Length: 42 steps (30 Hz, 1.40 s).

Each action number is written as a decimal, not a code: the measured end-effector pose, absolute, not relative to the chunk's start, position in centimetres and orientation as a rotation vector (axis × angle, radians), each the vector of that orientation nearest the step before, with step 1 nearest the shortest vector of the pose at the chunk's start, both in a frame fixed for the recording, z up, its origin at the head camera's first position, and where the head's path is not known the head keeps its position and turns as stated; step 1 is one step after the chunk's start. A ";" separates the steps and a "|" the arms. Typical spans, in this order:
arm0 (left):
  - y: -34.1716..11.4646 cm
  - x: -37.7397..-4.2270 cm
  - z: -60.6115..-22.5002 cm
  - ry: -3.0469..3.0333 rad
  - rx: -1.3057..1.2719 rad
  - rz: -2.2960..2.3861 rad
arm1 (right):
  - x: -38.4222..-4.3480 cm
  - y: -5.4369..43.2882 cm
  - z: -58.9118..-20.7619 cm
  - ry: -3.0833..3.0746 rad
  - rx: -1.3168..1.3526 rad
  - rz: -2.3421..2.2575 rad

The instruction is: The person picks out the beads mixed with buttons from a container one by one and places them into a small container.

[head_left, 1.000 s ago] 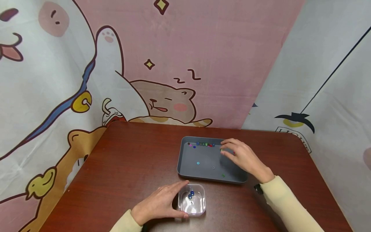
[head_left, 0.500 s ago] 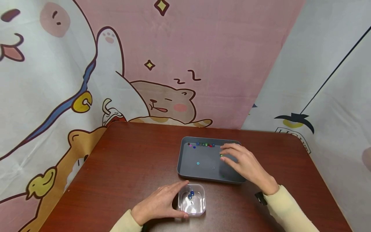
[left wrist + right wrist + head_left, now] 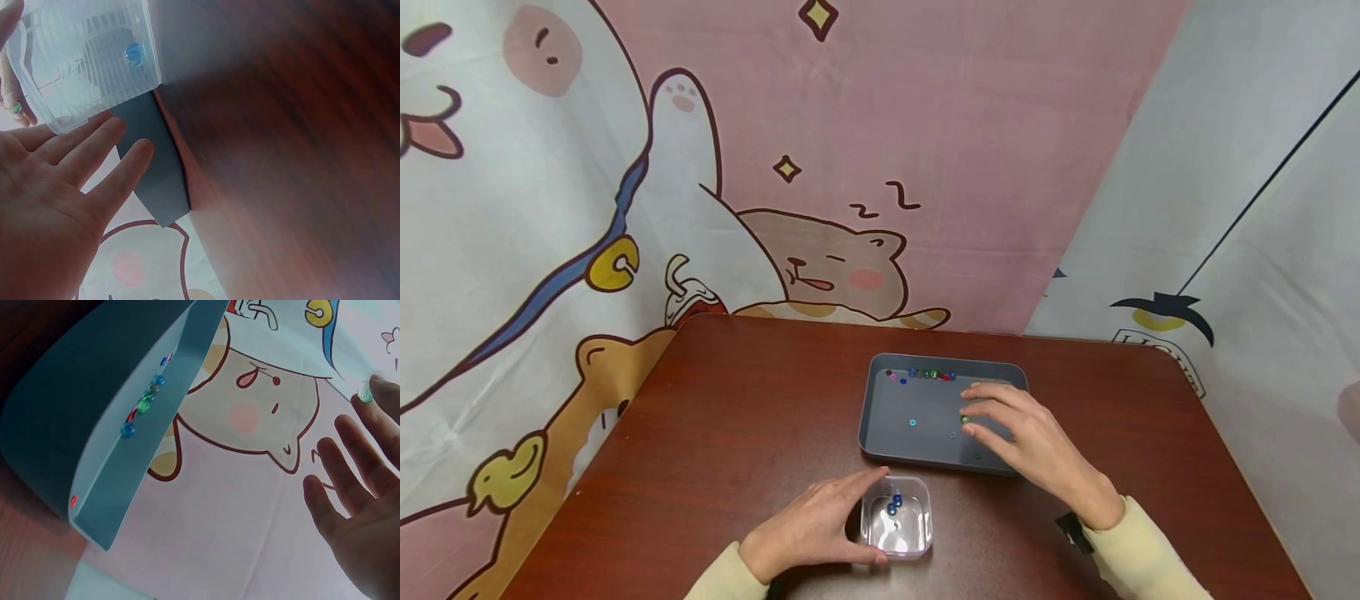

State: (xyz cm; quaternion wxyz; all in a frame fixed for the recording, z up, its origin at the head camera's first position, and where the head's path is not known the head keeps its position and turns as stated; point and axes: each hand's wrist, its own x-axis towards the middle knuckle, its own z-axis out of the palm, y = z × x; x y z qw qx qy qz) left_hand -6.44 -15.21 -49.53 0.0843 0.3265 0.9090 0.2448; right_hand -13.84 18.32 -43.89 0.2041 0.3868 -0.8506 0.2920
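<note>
Between thumb and forefinger, my right hand pinches a small green glass marble over the right part of the grey tray. The right wrist view shows the marble at the fingertips, the other fingers spread. My left hand holds the small clear plastic box from its left side, thumb at the near edge and forefinger at the far one. Blue marbles lie in the box. In the left wrist view the other fingers extend beside and under the box.
A row of coloured marbles lies along the tray's far wall. A light-blue ring bead and a few small beads are scattered on its floor. The brown wooden table ends at a printed cloth backdrop.
My right hand has come nearer and slightly left across the tray, carrying the green marble. My left hand and the box stay in place.
</note>
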 end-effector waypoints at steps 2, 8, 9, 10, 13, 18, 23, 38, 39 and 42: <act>-15.2 -6.4 -49.5 2.713 0.980 0.732 | -13.6 18.1 -43.8 -2.356 1.100 0.824; -15.2 -6.5 -49.6 2.707 0.986 0.740 | -12.9 17.2 -43.9 -2.229 1.185 0.853; -15.2 -6.5 -49.6 2.706 0.984 0.741 | -12.8 17.1 -43.9 -2.207 1.197 0.859; -15.2 -6.5 -49.6 2.704 0.981 0.742 | -12.7 16.9 -43.9 -2.189 1.206 0.865; -15.2 -6.6 -49.6 2.704 0.977 0.742 | -12.3 16.4 -43.9 -2.157 1.231 0.881; -15.3 -6.5 -49.6 2.712 0.991 0.739 | -11.6 15.7 -44.0 -2.140 1.271 0.901; -15.3 -6.5 -49.7 2.714 1.004 0.742 | -11.0 15.0 -44.3 -2.126 1.309 0.921; -15.3 -6.5 -49.7 2.708 1.021 0.757 | -9.7 13.5 -45.3 -2.095 1.415 0.919; -15.4 -6.5 -49.7 2.710 1.024 0.758 | -9.6 13.4 -45.4 -2.102 1.424 0.916; -15.4 -6.5 -49.7 2.711 1.030 0.762 | -9.4 13.2 -45.6 -2.120 1.445 0.899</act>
